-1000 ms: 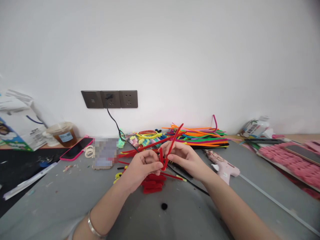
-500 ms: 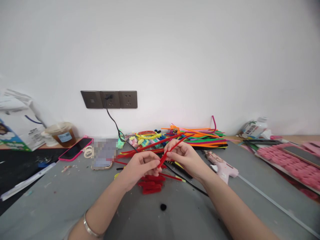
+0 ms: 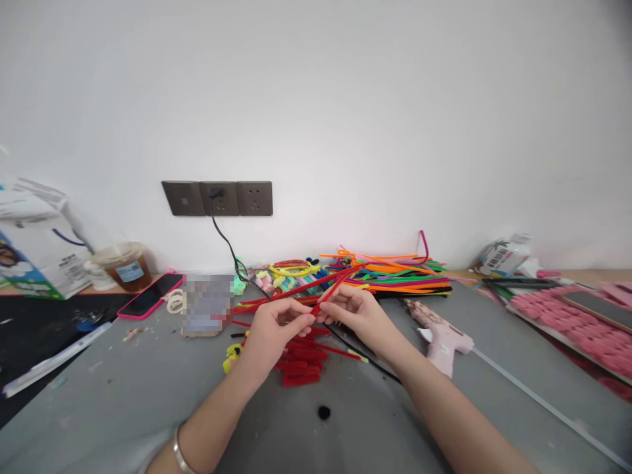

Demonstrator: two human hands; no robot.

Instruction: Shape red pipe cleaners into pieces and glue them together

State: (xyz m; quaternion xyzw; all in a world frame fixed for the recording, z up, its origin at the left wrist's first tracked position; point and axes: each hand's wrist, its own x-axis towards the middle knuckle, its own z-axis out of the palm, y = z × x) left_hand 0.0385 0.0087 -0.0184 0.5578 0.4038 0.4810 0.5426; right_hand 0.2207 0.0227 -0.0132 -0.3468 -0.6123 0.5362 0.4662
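Left hand: the left hand (image 3: 276,329) pinches thumb against fingertips on a red fuzzy stem (image 3: 336,287), its other fingers curled.
Right hand: the right hand (image 3: 359,316), nearly closed too, grips the same stem just beside the left fingertips.
Red fuzzy stem: raised above the middle of the worktop (image 3: 375,431), between both hands, its free end slanting up toward the back edge.
Red folded pieces: a pile (image 3: 301,376) lies below the hands, mid-worktop.
Black fuzzy ball: a single ball (image 3: 324,413) sits nearer the front edge than the pile.
Back edge: a heap of multicoloured stems (image 3: 399,280) spreads along it, near the wall.
Glue gun: a pale pink glue gun (image 3: 443,341) lies right of the right hand.
Back left corner: a lidded cup (image 3: 129,271) stands near a pink-cased phone (image 3: 152,296).
Right edge: a pink ridged item (image 3: 548,309) lies toward it.
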